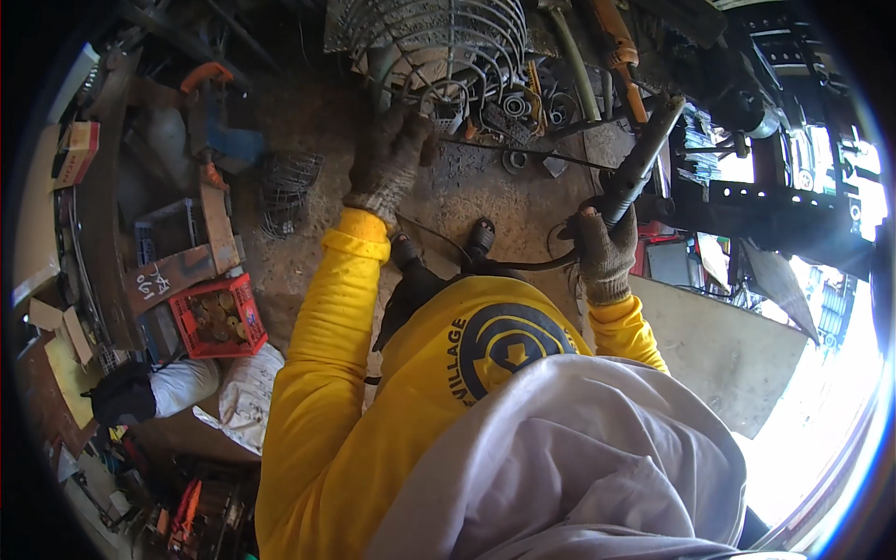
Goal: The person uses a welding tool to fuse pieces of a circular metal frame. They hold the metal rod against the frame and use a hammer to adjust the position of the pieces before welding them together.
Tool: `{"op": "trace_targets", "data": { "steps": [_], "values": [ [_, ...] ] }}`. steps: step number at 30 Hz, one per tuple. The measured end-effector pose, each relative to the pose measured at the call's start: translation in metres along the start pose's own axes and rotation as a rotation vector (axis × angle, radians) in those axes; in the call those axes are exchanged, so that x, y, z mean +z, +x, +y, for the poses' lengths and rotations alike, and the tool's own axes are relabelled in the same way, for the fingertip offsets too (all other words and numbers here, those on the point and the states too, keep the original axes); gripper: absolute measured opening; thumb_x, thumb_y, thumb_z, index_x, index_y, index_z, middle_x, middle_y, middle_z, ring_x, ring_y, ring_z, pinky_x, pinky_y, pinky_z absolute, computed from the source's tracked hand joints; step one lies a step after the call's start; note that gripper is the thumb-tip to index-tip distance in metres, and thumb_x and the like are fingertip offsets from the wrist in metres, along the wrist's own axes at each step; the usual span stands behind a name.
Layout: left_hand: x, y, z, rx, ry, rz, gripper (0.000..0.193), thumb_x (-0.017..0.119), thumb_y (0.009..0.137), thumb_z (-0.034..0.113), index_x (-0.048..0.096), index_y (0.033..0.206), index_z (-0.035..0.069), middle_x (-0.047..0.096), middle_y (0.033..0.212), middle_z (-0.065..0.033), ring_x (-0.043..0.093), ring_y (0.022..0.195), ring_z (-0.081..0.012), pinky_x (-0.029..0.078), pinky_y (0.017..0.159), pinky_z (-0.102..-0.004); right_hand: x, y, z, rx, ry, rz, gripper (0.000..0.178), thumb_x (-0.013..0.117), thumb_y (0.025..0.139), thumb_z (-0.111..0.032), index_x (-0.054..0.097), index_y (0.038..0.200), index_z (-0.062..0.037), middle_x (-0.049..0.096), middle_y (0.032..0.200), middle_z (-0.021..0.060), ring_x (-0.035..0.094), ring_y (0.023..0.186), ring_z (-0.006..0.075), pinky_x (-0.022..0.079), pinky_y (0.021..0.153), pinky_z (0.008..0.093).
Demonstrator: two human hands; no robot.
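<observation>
My left hand, in a dirty knitted glove, is closed at the near edge of a curved metal wire cage. Its fingers seem wrapped round the cage's frame, though the exact grip is partly hidden. To the right, my gloved right hand grips the dark handle of a long grey cylindrical tool, which tilts up to the right. A cable runs leftward from below that hand. Between tool and cage stretches a thin dark rod; whether the tool holds it, I cannot tell.
Metal rings and scrap lie beyond my feet. A smaller wire piece rests on the floor at left, near a red crate of round metal parts. An orange tool lies far right; a large flat sheet is at right.
</observation>
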State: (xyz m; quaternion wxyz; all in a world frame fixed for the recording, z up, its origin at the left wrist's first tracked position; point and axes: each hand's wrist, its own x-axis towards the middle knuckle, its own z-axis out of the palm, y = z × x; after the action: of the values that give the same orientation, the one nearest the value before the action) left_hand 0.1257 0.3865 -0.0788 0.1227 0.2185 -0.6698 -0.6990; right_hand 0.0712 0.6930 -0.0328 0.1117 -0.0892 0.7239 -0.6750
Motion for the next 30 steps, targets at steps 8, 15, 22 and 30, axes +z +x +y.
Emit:
{"op": "trace_targets", "data": {
  "steps": [8,15,22,30],
  "values": [
    [0.007,0.01,-0.027,-0.001,-0.114,0.162,0.023,0.067,0.102,0.027,0.072,0.109,0.005,0.073,0.085,-0.0029,0.068,0.071,-0.012,0.057,0.067,-0.0276,-0.027,0.022,0.02,0.101,-0.087,-0.134,0.045,0.067,0.095,-0.011,0.052,0.135,0.0035,0.065,0.094,0.0078,0.068,0.074,0.0149,0.058,0.064,0.0272],
    [0.012,0.012,-0.028,-0.019,-0.167,0.235,0.024,0.07,0.1,0.026,0.073,0.113,0.005,0.077,0.094,-0.0062,0.074,0.079,-0.0144,0.061,0.07,-0.0301,-0.036,0.03,0.024,0.126,-0.134,-0.272,0.054,0.064,0.094,-0.007,0.047,0.144,0.0048,0.066,0.095,0.0068,0.068,0.076,0.0144,0.057,0.068,0.0265],
    [0.015,0.011,-0.024,0.02,-0.102,0.276,0.025,0.071,0.099,0.024,0.073,0.113,0.004,0.078,0.095,-0.0077,0.074,0.076,-0.0159,0.061,0.068,-0.0298,-0.039,0.026,0.024,0.159,-0.201,-0.312,0.055,0.063,0.094,-0.007,0.046,0.145,0.0046,0.067,0.096,0.008,0.069,0.077,0.0146,0.057,0.068,0.0272],
    [0.017,0.013,-0.032,0.021,-0.237,0.284,0.025,0.072,0.097,0.018,0.071,0.113,-0.001,0.077,0.095,-0.0117,0.074,0.075,-0.0177,0.062,0.067,-0.0305,-0.042,0.024,0.024,0.177,-0.229,-0.369,0.065,0.066,0.092,-0.015,0.042,0.147,0.0105,0.067,0.094,0.0084,0.068,0.077,0.0161,0.056,0.071,0.0279]
  ]
}}
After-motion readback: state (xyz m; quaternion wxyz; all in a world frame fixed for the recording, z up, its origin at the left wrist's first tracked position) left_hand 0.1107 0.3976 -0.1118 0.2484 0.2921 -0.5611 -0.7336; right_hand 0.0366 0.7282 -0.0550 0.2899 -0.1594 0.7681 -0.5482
